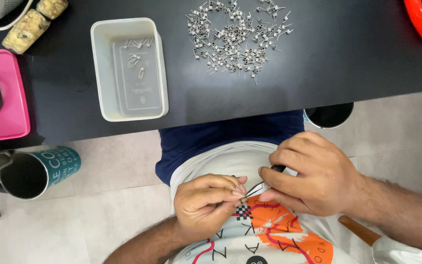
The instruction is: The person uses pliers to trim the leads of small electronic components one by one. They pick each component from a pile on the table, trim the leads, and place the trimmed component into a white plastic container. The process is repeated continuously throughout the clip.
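My left hand (206, 203) pinches a tiny metal coil (242, 199) between thumb and fingertips, close over my lap. My right hand (313, 178) grips small black-handled pliers (264, 185), whose thin metal tips meet the coil at my left fingertips. Both hands are held low against my white printed shirt, below the edge of the black table (318, 63). On the table lies a loose pile of several small wire coils (235, 36). Left of the pile stands a white rectangular plastic tray (104, 68) with a few coils in its far end.
A pink lidded box (6, 112) lies at the table's left edge, two cork-like cylinders (25, 30) at the back left, an orange tool handle (421, 22) at the back right. A teal cup (40, 171) and a dark bin (329, 115) stand on the tiled floor.
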